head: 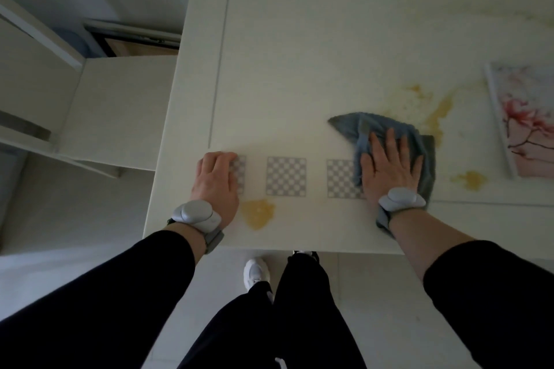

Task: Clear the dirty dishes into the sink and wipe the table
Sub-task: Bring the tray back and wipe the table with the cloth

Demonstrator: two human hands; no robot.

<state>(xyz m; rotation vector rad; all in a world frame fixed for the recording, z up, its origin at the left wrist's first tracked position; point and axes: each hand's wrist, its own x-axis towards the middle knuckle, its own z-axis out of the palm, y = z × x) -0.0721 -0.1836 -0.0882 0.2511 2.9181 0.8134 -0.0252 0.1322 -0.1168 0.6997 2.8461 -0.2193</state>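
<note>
Right hand [389, 171] lies flat on the cloth [386, 135], palm down, fingers straight and spread, pressing it to the table [299, 54]. From my feed the blue-grey cloth sits bunched under and beyond that hand, near the table's near edge, its far corner pointing left and one flap trailing back past the wrist. It covers part of the rightmost checker square [341, 180].

Left hand [217, 180] rests on the table too, knuckles up, fingers curled under loosely — it holds nothing I can see, and its fingertips overlap the leftmost checker square [239, 174]. A third square [286, 176] lies between the two hands. Both forearms reach forward from black sleeves, each wrist wearing a grey band [195, 216] with a rounded pod.

Yellow stains mark the table: one blot [257, 213] just beside the left wrist, one [470, 180] to the right of the cloth, and a larger smear [434, 111] just beyond the cloth. A flowered mat [521, 120] lies at the right edge of view — well apart from the hands.
</note>
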